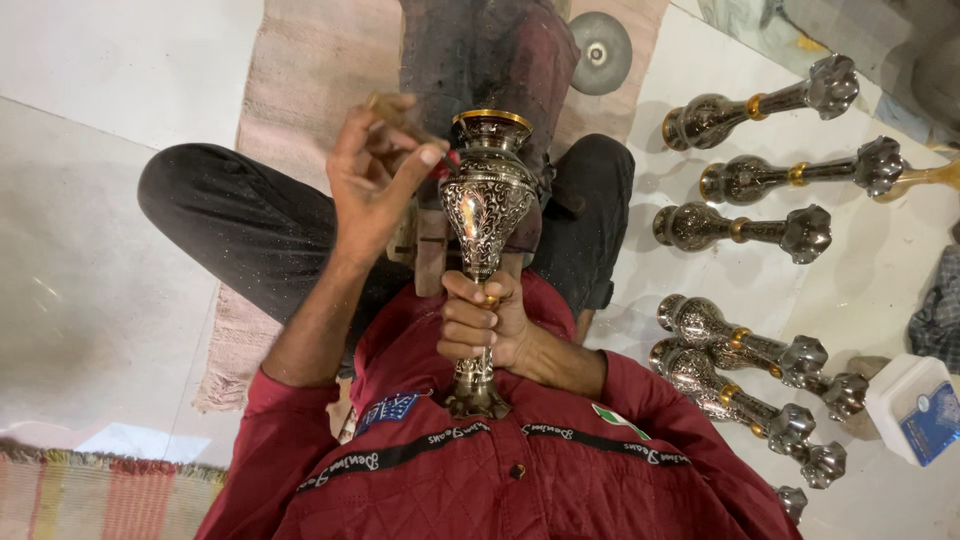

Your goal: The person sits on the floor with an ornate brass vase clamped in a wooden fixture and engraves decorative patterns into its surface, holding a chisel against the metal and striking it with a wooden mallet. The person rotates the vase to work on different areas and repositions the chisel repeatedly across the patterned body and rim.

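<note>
An engraved metal vase (pixel 487 205), dark with silver scrollwork and a gold rim, stands upright over my lap. Its foot rests against my red shirt. My right hand (pixel 482 325) is closed around its thin stem. My left hand (pixel 375 170) is raised beside the vase's neck and pinches a small tool with a wooden handle (pixel 395 112). The tool's tip touches the vase just under the rim.
Several similar vases (pixel 745 228) lie on their sides on the white floor at right. A white box with a blue lid (pixel 915 405) sits at far right, a grey round disc (pixel 600 50) at top. A beige rug (pixel 300 70) lies under my crossed legs, a striped mat (pixel 90 495) at bottom left.
</note>
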